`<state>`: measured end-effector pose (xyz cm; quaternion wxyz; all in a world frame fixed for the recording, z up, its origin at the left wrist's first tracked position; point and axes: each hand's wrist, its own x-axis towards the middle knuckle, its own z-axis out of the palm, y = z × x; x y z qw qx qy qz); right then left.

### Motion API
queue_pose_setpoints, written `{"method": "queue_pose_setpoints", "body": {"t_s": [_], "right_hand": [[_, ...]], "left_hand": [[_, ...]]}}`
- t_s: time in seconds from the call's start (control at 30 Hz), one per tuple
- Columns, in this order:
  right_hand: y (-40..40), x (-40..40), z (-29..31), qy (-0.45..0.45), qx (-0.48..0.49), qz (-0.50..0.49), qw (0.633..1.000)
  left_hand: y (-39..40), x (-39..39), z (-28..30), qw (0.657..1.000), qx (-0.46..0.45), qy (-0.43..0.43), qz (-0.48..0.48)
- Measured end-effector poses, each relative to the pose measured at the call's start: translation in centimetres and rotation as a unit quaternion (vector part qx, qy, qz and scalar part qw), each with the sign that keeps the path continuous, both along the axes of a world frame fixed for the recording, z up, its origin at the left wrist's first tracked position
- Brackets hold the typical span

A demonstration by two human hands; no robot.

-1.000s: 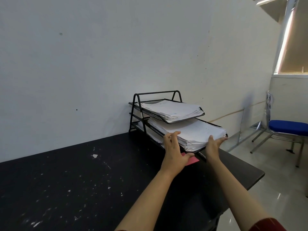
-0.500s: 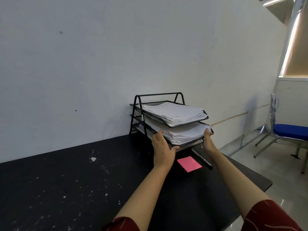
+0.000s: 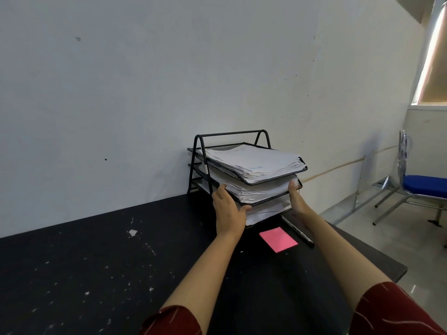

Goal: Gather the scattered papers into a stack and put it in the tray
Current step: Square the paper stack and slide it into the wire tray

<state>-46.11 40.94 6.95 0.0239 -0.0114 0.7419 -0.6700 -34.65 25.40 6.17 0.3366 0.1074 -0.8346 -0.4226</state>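
Black desk [image 3: 101, 274] against the wall, three-tier black mesh tray rack [image 3: 232, 139] at its back. Paper stack [image 3: 256, 189] sits in the middle tier, front edge flush. Left hand [image 3: 228, 209] presses the stack's left front corner, fingers fairly straight; right hand [image 3: 296, 197] flat against the right corner. Risk: uneven push fans sheets or shoves rack. Pink sticky note [image 3: 278, 239], pen [image 3: 298, 229] near.

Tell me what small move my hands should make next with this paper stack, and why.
Probably let go and draw both hands back. The thick white paper stack already sits inside the middle tier of the black wire mesh tray, its front edge about level with the rim, while the left hand and right hand flank its sides.
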Motion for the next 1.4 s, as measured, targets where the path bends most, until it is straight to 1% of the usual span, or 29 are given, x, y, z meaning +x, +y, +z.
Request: {"method": "queue_pose_setpoints", "body": {"t_s": [0.13,0.23,0.3,0.33,0.4,0.43,0.5,0.57,0.63,0.7,0.8,0.93,1.1,1.23,1.33,1.4], "right_hand": [[1.1,0.3,0.3,0.013,0.076,0.116,0.99],[2.1,0.0,-0.1,0.032,0.08,0.13,0.988],[2.5,-0.1,-1.2,0.078,0.103,0.096,0.987],[2.7,-0.3,-1.8,0.093,0.122,0.048,0.987],[3.5,-0.1,-3.4,0.096,0.166,-0.055,0.98],[3.9,0.2,-4.2,0.095,0.186,-0.079,0.975],[4.7,0.5,-5.6,0.091,0.243,-0.069,0.963],[5.3,0.9,-6.9,0.09,0.305,-0.047,0.947],[5.7,1.3,-7.7,0.099,0.344,-0.041,0.933],[5.9,1.6,-7.8,0.108,0.375,-0.05,0.919],[6.0,2.1,-6.5,0.082,0.402,-0.062,0.91],[5.4,2.6,-5.0,0.021,0.443,-0.041,0.895],[3.7,3.0,-4.9,-0.01,0.438,-0.018,0.899],[2.7,3.8,-5.4,-0.003,0.422,-0.029,0.906],[2.6,3.9,-5.5,-0.029,0.417,-0.034,0.908],[2.5,4.2,-5.0,-0.053,0.424,-0.017,0.904]], "left_hand": [[0.1,-0.6,0.1,1.0,-0.004,0.006,0.013],[0.6,-0.4,0.1,1.0,-0.013,0.006,0.014],[1.1,0.2,-0.7,0.999,-0.03,0.007,0.04],[1.4,0.4,-1.2,0.997,-0.05,0.011,0.06],[2.1,1.0,-2.9,0.992,-0.093,0.029,0.083],[2.5,1.3,-3.7,0.99,-0.106,0.037,0.082],[3.2,1.9,-5.1,0.993,-0.102,0.031,0.052],[3.9,2.0,-6.2,0.996,-0.094,0.001,-0.011],[4.7,1.9,-7.1,0.992,-0.09,-0.051,-0.068],[5.1,1.9,-7.8,0.986,-0.085,-0.106,-0.095],[5.1,2.3,-8.7,0.978,-0.094,-0.15,-0.109],[4.7,2.6,-9.2,0.969,-0.135,-0.17,-0.122],[4.8,2.9,-9.1,0.949,-0.174,-0.212,-0.153],[4.6,2.9,-9.1,0.948,-0.115,-0.234,-0.185],[4.3,3.1,-8.7,0.947,-0.066,-0.245,-0.197],[4.0,3.3,-8.4,0.948,-0.044,-0.242,-0.203]]}}
